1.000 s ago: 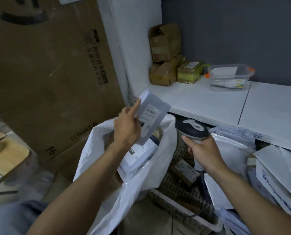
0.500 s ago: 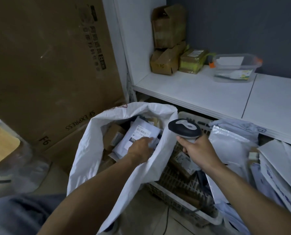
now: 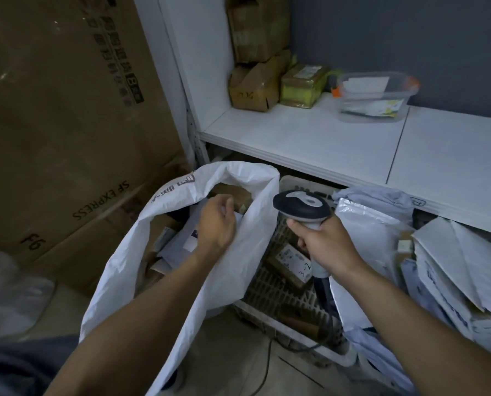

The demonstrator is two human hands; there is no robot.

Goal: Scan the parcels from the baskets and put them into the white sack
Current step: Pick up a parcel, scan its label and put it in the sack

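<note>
White sack (image 3: 164,275) upright on floor, mouth open upward, white mailer (image 3: 181,241) lying flat inside among boxes. My left hand (image 3: 217,224) over mouth, fingers loosely curled, holding nothing. My right hand (image 3: 324,244) fisted round scanner (image 3: 301,207) handle, handle vertical, head pointing left at sack. Basket (image 3: 290,307) just beside sack, labelled box (image 3: 290,261) inside.

Matt white sack (image 3: 118,275), perhaps woven plastic, glossy plastic scanner (image 3: 301,207), rough cardboard box (image 3: 67,110), smooth white shelf (image 3: 310,138)
</note>
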